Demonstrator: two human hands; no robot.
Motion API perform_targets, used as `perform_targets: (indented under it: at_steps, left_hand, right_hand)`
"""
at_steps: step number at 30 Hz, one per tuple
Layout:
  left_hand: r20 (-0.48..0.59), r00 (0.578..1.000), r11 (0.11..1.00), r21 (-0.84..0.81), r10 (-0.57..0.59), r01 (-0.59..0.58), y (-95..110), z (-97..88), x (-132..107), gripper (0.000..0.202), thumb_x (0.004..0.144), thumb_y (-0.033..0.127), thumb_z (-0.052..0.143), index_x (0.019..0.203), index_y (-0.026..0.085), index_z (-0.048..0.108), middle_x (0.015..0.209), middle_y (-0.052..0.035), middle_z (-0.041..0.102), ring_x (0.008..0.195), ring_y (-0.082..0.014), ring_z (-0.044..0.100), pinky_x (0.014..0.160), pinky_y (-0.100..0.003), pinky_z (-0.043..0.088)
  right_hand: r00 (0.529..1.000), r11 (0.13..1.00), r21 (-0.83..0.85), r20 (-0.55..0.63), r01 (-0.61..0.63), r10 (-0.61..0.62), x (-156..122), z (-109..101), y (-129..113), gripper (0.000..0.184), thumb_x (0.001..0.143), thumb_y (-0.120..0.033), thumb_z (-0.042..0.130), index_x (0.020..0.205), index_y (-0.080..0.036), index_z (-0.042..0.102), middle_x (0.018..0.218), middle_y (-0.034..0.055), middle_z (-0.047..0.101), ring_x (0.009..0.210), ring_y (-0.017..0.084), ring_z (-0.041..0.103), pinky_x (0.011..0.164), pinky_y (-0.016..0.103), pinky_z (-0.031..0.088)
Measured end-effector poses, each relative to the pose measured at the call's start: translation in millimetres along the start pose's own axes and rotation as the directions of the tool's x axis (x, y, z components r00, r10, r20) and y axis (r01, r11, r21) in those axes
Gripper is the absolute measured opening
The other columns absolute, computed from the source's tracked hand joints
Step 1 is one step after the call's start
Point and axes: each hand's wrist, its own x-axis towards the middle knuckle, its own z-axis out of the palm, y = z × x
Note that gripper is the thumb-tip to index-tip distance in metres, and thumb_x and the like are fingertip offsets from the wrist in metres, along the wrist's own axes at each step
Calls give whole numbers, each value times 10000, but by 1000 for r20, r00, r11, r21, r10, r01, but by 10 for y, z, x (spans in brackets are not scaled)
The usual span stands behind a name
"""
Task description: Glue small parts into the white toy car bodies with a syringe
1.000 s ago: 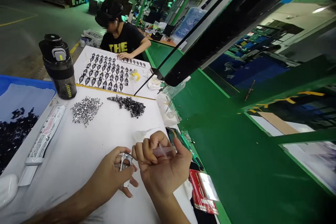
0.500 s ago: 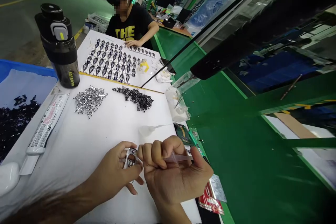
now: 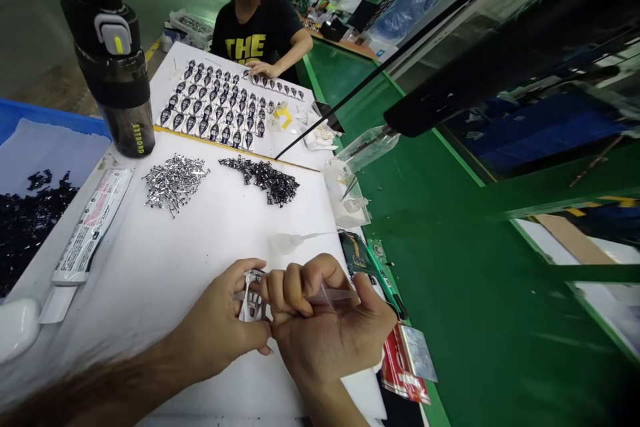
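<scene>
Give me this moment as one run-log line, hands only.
left hand: holds silver part | right hand: holds clear syringe

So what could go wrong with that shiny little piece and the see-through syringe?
The small silver metal part is pinched in the left hand, so it might slip and fall. The clear plastic syringe sits in the right hand, and could perhaps drip onto the fingers or the white work surface.

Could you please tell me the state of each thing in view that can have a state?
Left hand: shut around small silver metal part.
Right hand: shut on clear plastic pipette.
Drink bottle: upright, capped.
White tube: lying flat.
Silver parts: loose pile.
Black parts: loose pile.
</scene>
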Motion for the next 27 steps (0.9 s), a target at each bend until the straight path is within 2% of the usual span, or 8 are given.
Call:
perform_targets:
  at_steps: [7, 20, 27]
  left_hand:
    - [17, 1000, 1000, 9, 19, -19, -31, -26, 3, 666, 613, 44, 693, 1241, 202, 539, 1102, -64, 602, 737, -148, 648, 628, -314, 624]
    - [20, 999, 999, 3, 36, -36, -31, -24, 31, 613, 651, 71, 705, 1231, 193, 546, 1101, -65, 605, 713, -130, 634, 642, -306, 601]
    - [-20, 1000, 1000, 16, 14, -13, -1, -6, 0, 698, 614, 41, 705, 1269, 194, 516, 1081, -50, 608, 660, -110, 632, 642, -305, 606]
  right_hand:
    - [1000, 1000, -14, -3, 10, -10, 14, -18, 28, 455, 808, -579, 501, 536, -214, 489, 441, -73, 192, 397, 88, 201, 426, 250, 321]
    - [1000, 1000, -8, 31, 2, -1, 21, -5, 26, 462, 808, -576, 517, 529, -209, 485, 437, -69, 193, 404, 87, 197, 438, 243, 294]
    - [998, 1000, -20, 68, 17, -15, 35, -4, 20, 475, 804, -582, 538, 519, -205, 486, 431, -67, 203, 401, 86, 203, 426, 232, 293]
